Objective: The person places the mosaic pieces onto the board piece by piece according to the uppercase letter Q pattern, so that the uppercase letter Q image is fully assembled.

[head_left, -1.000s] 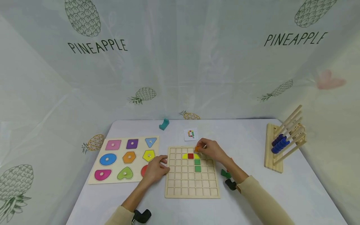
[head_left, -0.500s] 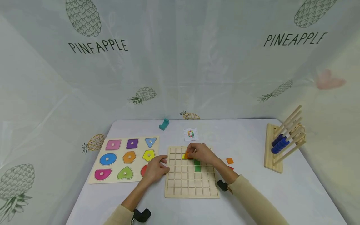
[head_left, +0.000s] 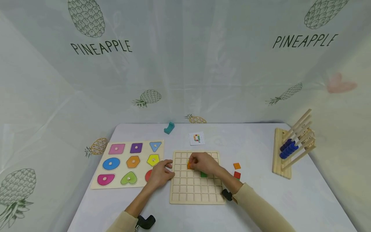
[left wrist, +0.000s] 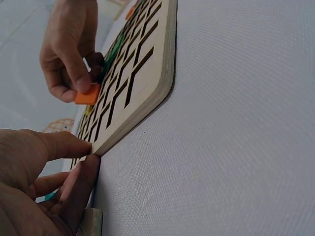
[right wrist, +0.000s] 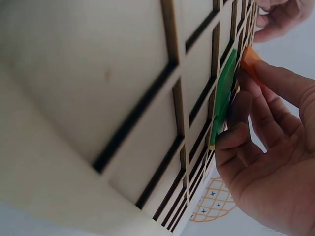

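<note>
My right hand pinches an orange square tile between thumb and fingers, low over the wooden grid board. In the right wrist view, green tiles lie in the grid beside those fingers; the hand covers most other placed tiles in the head view. My left hand rests at the board's left side. Its thumb and forefinger, spread apart, touch the board's edge in the left wrist view. A small card with a coloured tile pattern lies behind the board.
Left of the board lies a shape puzzle with knobbed pieces. Loose orange and red tiles lie to the right, with a sliver of green. A peg stand with blue rings stands far right, a teal curved block at the back.
My right hand has moved left and slightly nearer with the orange tile, from the board's back edge to a cell on the left. The left hand has stayed put.
</note>
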`<state>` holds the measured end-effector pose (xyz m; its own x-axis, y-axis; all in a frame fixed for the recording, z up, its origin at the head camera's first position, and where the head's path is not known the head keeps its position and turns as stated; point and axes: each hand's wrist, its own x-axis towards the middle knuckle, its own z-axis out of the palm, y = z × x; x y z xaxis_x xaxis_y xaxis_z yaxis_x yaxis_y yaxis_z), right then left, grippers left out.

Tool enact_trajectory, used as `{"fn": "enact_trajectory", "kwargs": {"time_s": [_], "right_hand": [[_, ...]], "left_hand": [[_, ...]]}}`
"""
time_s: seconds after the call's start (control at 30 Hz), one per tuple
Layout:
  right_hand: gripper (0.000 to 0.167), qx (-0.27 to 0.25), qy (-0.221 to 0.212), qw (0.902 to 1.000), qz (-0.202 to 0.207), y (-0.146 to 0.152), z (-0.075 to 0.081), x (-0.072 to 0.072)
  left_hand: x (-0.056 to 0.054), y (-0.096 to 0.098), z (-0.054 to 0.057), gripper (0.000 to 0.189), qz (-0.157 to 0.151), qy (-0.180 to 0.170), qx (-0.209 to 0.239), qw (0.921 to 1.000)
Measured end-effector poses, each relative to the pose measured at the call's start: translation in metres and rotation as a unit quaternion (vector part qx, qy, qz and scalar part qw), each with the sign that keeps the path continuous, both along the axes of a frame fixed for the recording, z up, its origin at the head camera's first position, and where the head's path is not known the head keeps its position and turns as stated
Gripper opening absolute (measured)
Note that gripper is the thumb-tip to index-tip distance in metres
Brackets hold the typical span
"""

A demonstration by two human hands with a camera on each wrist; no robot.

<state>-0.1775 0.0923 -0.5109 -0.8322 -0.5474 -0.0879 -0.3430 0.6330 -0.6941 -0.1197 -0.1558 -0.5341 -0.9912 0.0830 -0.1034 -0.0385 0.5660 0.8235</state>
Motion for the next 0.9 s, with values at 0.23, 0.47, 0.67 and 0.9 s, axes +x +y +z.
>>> {"fn": "enact_trajectory", "kwargs": {"time_s": [0.23, 0.47, 0.67, 0.9], "right_hand": [[0.005, 0.028, 0.020, 0.9994, 0.000, -0.0043, 0.0000, 0.0045], [0.004, 0.039, 0.032, 0.9987, -0.008, -0.0064, -0.0011, 0.0063], [0.005, 0.044, 0.032, 0.9984, -0.011, -0.0052, -0.0016, 0.0068], [0.008, 0.044, 0.042, 0.9981, -0.003, -0.0021, 0.0005, 0.0060]], "left_hand": [[-0.0005, -0.0002, -0.0009, 0.054, 0.001, -0.001, -0.001, 1.0000], [0.0006, -0.0008, -0.0008, 0.054, 0.004, -0.004, 0.000, 1.0000], [0.0013, 0.0005, -0.0009, 0.054, 0.003, -0.003, 0.000, 1.0000], [0.0001, 0.0002, -0.0017, 0.054, 0.004, 0.002, -0.003, 1.0000]]}}
